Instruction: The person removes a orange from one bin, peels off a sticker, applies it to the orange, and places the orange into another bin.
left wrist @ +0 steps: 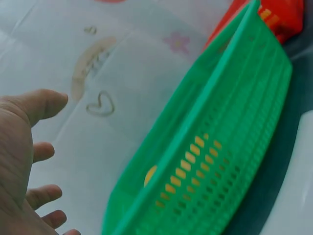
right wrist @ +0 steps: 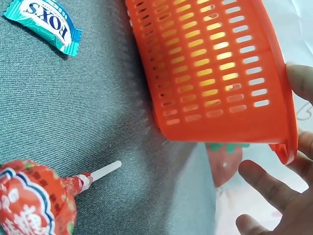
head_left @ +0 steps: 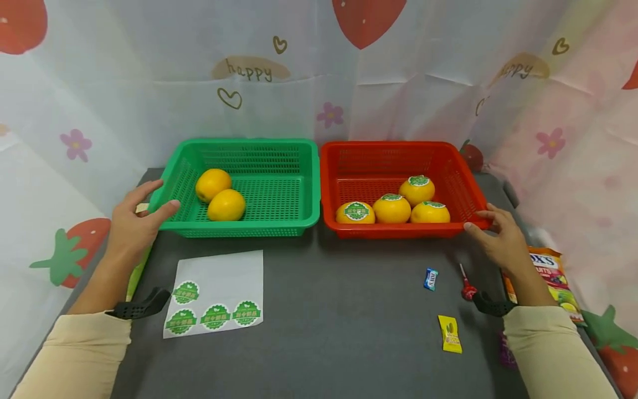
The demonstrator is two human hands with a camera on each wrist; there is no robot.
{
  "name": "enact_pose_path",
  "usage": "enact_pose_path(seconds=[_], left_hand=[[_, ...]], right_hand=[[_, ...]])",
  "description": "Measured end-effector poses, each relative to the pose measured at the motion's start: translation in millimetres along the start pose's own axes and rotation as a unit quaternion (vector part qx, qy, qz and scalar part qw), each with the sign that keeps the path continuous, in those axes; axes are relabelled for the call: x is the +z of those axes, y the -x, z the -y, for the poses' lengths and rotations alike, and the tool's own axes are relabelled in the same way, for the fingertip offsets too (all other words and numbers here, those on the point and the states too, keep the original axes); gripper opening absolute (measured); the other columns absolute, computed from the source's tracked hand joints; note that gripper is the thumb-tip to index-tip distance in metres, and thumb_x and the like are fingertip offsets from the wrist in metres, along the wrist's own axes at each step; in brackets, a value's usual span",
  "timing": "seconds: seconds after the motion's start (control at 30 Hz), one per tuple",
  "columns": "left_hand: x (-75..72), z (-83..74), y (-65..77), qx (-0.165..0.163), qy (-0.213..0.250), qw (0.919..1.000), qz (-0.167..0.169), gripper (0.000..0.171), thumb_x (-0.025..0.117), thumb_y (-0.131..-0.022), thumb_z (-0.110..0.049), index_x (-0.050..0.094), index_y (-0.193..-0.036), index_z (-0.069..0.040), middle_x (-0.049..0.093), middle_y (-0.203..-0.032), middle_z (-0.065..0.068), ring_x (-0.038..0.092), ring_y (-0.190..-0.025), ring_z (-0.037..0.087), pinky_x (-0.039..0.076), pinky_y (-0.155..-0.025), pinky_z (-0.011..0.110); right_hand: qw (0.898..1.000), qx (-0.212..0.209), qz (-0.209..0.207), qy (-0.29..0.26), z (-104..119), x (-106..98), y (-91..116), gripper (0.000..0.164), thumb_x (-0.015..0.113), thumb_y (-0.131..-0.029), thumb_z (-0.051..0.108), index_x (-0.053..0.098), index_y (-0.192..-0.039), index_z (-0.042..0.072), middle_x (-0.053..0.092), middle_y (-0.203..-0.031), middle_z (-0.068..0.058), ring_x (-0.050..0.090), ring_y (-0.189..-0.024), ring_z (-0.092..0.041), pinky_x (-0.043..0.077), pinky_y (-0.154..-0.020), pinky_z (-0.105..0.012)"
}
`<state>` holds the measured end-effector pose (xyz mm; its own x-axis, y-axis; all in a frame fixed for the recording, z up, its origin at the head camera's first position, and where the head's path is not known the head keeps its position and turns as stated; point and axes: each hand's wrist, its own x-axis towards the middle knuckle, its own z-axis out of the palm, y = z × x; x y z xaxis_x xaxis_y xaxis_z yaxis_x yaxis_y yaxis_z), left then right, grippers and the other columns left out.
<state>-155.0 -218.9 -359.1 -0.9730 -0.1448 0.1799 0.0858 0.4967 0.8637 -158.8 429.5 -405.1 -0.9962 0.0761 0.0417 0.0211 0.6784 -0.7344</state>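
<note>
My left hand is beside the left end of the green basket, thumb and fingers spread, holding nothing. In the left wrist view its fingers are apart from the basket wall. Two plain oranges lie inside that basket. At the red basket, my right hand pinches the front right corner of the rim between thumb and index finger; its other fingers are spread below. Several oranges with green round stickers sit in the red basket.
A white sheet with several green stickers lies at front left. A blue wrapped candy, a red lollipop and a yellow wrapped candy lie at right. My right forearm partly covers a snack bag. A patterned curtain stands behind.
</note>
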Motion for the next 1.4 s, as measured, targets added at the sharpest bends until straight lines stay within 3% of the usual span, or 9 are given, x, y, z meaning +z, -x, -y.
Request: enact_pose_path(seconds=[0.13, 0.23, 0.37, 0.9, 1.0, 1.13, 1.27, 1.33, 1.4], left_hand=[[-6.7, 13.6, 2.7, -0.017, 0.005, 0.9998, -0.003, 0.059, 0.062, -0.095, -0.031, 0.041, -0.149, -0.020, 0.025, -0.155, 0.008, 0.021, -0.139, 0.026, 0.034, -0.095, 0.033], [-8.5, 23.6, 2.8, -0.022, 0.018, 0.9996, -0.002, 0.061, 0.061, -0.096, -0.030, 0.038, -0.150, -0.013, 0.020, -0.157, 0.009, 0.013, -0.143, 0.024, 0.026, -0.108, 0.042], [-8.9, 35.9, 3.5, -0.029, 0.031, 0.9991, -0.008, 0.061, 0.059, -0.097, -0.029, 0.037, -0.149, -0.008, 0.016, -0.158, 0.010, 0.006, -0.145, 0.025, 0.016, -0.110, 0.054], [3.1, 67.1, -6.2, -0.046, 0.019, 0.9986, -0.017, 0.068, 0.064, -0.094, -0.033, 0.036, -0.148, -0.002, 0.015, -0.159, 0.008, 0.001, -0.145, 0.024, 0.010, -0.111, 0.052], [-0.4, 70.2, -6.9, -0.043, 0.006, 0.9990, -0.014, 0.068, 0.064, -0.093, -0.033, 0.037, -0.147, -0.002, 0.015, -0.159, 0.006, 0.001, -0.145, 0.023, 0.010, -0.111, 0.052], [-3.9, 72.3, -7.2, -0.027, -0.010, 0.9995, -0.008, 0.068, 0.064, -0.094, -0.034, 0.037, -0.147, -0.002, 0.013, -0.159, 0.005, 0.002, -0.144, 0.024, 0.010, -0.110, 0.053], [-1.9, 74.9, -7.6, -0.010, -0.018, 0.9997, -0.013, 0.065, 0.065, -0.093, -0.033, 0.041, -0.144, 0.001, 0.017, -0.159, 0.005, 0.006, -0.144, 0.024, 0.013, -0.110, 0.053], [0.8, 76.8, -7.8, -0.003, -0.019, 0.9996, -0.019, 0.064, 0.065, -0.093, -0.033, 0.043, -0.143, 0.002, 0.019, -0.158, 0.006, 0.008, -0.144, 0.025, 0.015, -0.109, 0.055], [2.4, 78.1, -8.0, 0.003, -0.021, 0.9995, -0.025, 0.063, 0.066, -0.093, -0.032, 0.045, -0.142, 0.002, 0.022, -0.157, 0.007, 0.010, -0.144, 0.026, 0.017, -0.108, 0.057]], right_hand=[[1.000, 0.009, 0.001, 0.000, -1, -1, 1, 0.066, 0.059, -0.094, 0.045, 0.046, -0.137, -0.004, 0.016, -0.157, -0.015, 0.033, -0.125, -0.052, 0.041, -0.090, -0.062], [1.000, 0.010, -0.003, -0.002, -1, -1, 2, 0.066, 0.059, -0.094, 0.045, 0.047, -0.137, -0.004, 0.016, -0.157, -0.014, 0.033, -0.125, -0.052, 0.040, -0.090, -0.062], [1.000, 0.006, -0.006, -0.005, 0, 0, 1, 0.065, 0.059, -0.094, 0.045, 0.047, -0.136, -0.003, 0.017, -0.157, -0.014, 0.033, -0.124, -0.052, 0.040, -0.090, -0.063], [1.000, 0.000, -0.011, -0.003, -1, 2, 2, 0.064, 0.060, -0.093, 0.044, 0.049, -0.135, -0.003, 0.018, -0.157, -0.015, 0.041, -0.116, -0.049, 0.047, -0.086, -0.050], [1.000, -0.004, -0.008, -0.003, 0, 3, 0, 0.063, 0.060, -0.094, 0.044, 0.049, -0.134, -0.003, 0.019, -0.156, -0.016, 0.041, -0.115, -0.048, 0.052, -0.078, -0.031], [1.000, -0.024, -0.003, 0.009, 3, 2, -4, 0.060, 0.061, -0.094, 0.041, 0.050, -0.132, -0.005, 0.022, -0.154, -0.019, 0.042, -0.112, -0.048, 0.041, -0.065, -0.009], [1.000, -0.020, 0.011, 0.017, 6, -6, -5, 0.061, 0.060, -0.095, 0.039, 0.047, -0.134, -0.006, 0.027, -0.150, -0.025, 0.043, -0.116, -0.052, 0.048, -0.069, -0.021], [1.000, -0.012, 0.004, 0.027, 10, -11, -3, 0.062, 0.059, -0.095, 0.040, 0.046, -0.135, -0.006, 0.031, -0.146, -0.029, 0.040, -0.119, -0.053, 0.052, -0.074, -0.039], [0.999, -0.003, -0.017, 0.035, 18, -14, -1, 0.063, 0.059, -0.095, 0.041, 0.045, -0.136, -0.004, 0.033, -0.142, -0.031, 0.037, -0.122, -0.053, 0.048, -0.080, -0.056]])
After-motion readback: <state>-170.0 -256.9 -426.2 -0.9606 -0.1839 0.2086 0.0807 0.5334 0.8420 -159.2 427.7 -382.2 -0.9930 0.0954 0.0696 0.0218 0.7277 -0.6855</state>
